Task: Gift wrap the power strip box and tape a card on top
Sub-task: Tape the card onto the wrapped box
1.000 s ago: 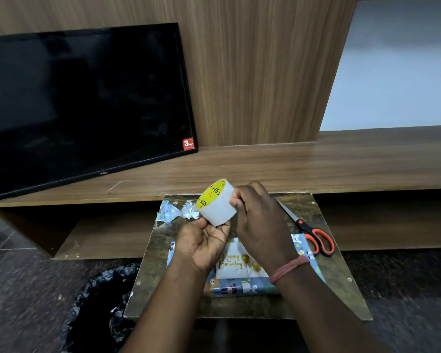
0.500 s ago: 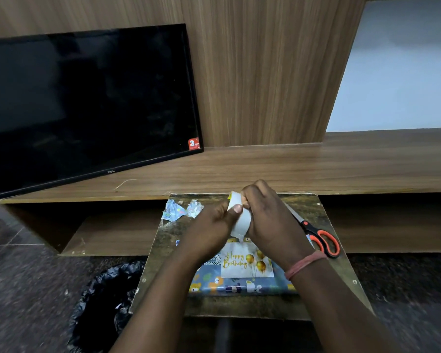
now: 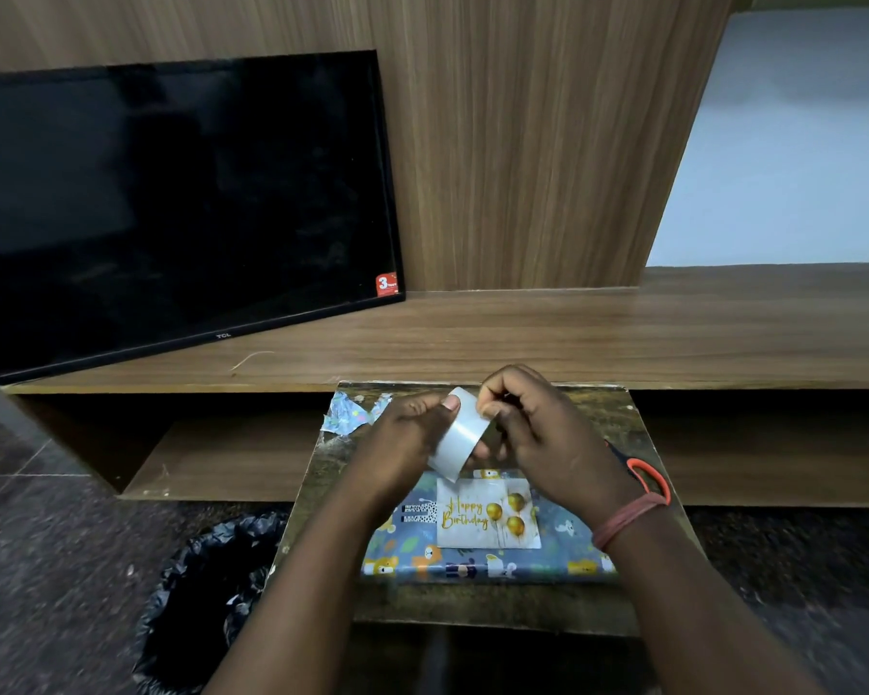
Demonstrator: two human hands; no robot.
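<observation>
The box point(image 3: 563, 554), wrapped in blue animal-print paper, lies on a small worn table point(image 3: 322, 474). A white "Happy Birthday" card point(image 3: 482, 516) with gold balloons lies flat on top of it. Above the card, my left hand point(image 3: 402, 443) grips a roll of clear tape point(image 3: 460, 433), thumb on its rim. My right hand point(image 3: 538, 428) pinches at the roll's upper edge with thumb and fingers.
Orange-handled scissors point(image 3: 648, 476) lie at the table's right, partly hidden by my right wrist. Scraps of wrapping paper point(image 3: 352, 416) sit at the far left corner. A black-lined bin point(image 3: 207, 594) stands at lower left. A television point(image 3: 171, 203) leans on the wooden shelf point(image 3: 573, 333) behind.
The tape roll has come down from its raised, yellow-core-facing position to just above the card. My left hand shifted from under it to its side. My right hand stays at its edge.
</observation>
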